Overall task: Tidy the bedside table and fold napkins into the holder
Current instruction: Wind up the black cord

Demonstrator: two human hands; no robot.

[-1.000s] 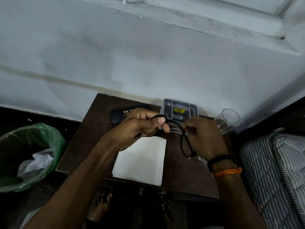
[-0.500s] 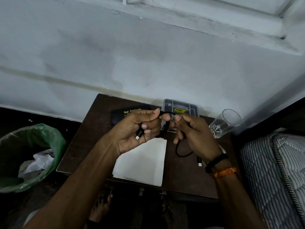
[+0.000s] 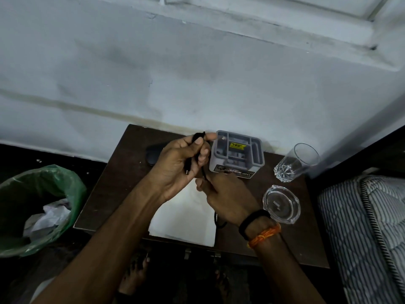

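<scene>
My left hand [image 3: 179,163] is raised over the dark wooden bedside table [image 3: 114,178] and grips a coiled black cable [image 3: 198,137], with one plug end sticking out below its palm. Just below it, my right hand [image 3: 225,198] pinches the same cable's loose length, which trails under the wrist. A white napkin [image 3: 186,218] lies flat on the table under both hands. The grey compartmented holder [image 3: 237,155] stands at the table's back, right beside my left fingertips.
A clear drinking glass [image 3: 295,161] and a glass ashtray [image 3: 281,204] stand on the table's right side. A black case [image 3: 153,154] lies behind my left hand. A green-lined bin [image 3: 39,207] with crumpled paper sits left; a striped mattress [image 3: 368,227] is at the right.
My left hand lifted and gathered more of the cable into a coil. My right hand dropped lower and toward me along the cable. The ashtray, hidden before, now shows.
</scene>
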